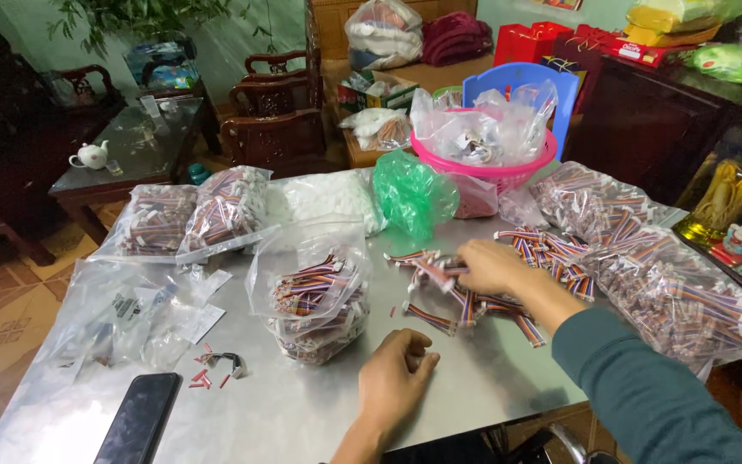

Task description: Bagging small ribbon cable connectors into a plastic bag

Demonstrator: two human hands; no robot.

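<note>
Reaching into a loose pile of small striped wire bundles (483,292) near the far right part of the desk (302,412). Right hand (493,266) lies on top of the pile, fingers curled down into it; cannot tell if the grip is pinching one. Left hand (395,378) rests flat near the front edge, fingers loosely bent, holding nothing. Probably very light, bendy, a bit slippery, easy to tangle. Best picked up one at a time, pinched in the middle with fingertips. Open clear bag (315,296) of the same bundles stands just left of the pile. Black phone (139,418) lies by the front left corner.
</note>
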